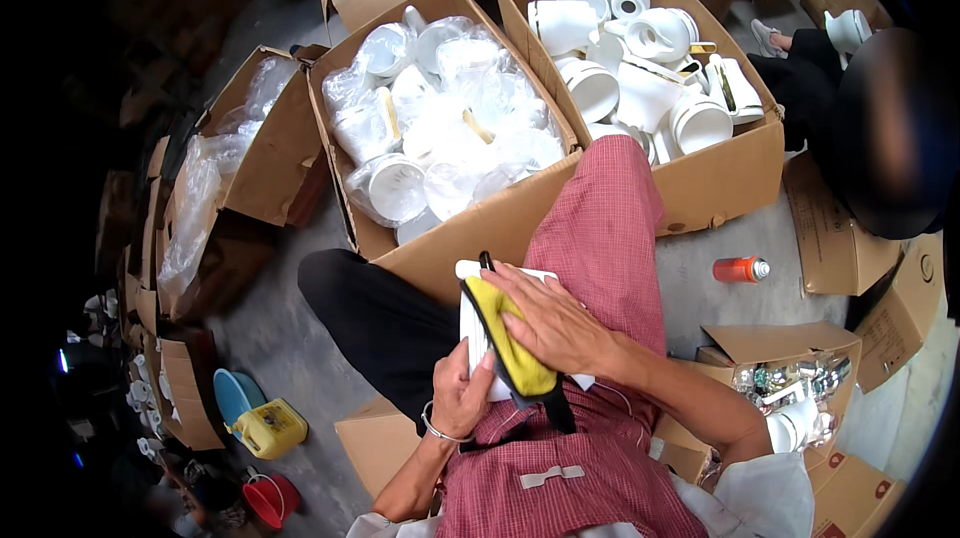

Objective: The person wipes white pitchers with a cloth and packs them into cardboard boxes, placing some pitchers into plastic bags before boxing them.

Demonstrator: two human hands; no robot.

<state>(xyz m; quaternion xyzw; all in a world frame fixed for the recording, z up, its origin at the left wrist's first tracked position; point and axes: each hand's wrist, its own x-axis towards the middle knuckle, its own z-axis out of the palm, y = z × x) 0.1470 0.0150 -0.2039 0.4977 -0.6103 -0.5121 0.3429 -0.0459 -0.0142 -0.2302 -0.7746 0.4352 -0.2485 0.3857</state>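
Over my lap, a white plastic vessel (472,320), probably a jug body like those in the boxes, lies mostly hidden by my hands and a cloth. My left hand (461,386) grips its near left side, thumb on top. A yellow cloth with a dark edge (517,343) lies across it. My right hand (551,320) is spread flat on the cloth, pressing it against the vessel. A dark strip hangs at the cloth's lower end, and a small black loop shows near my right fingertips.
Ahead stand a cardboard box (480,230) of plastic-wrapped white jugs and another box (720,200) of unwrapped ones. A red-orange spray can (741,269) stands right. At lower left are a yellow jerrycan (271,429), blue basin (238,392) and red bucket (271,500). A person (862,110) sits at right.
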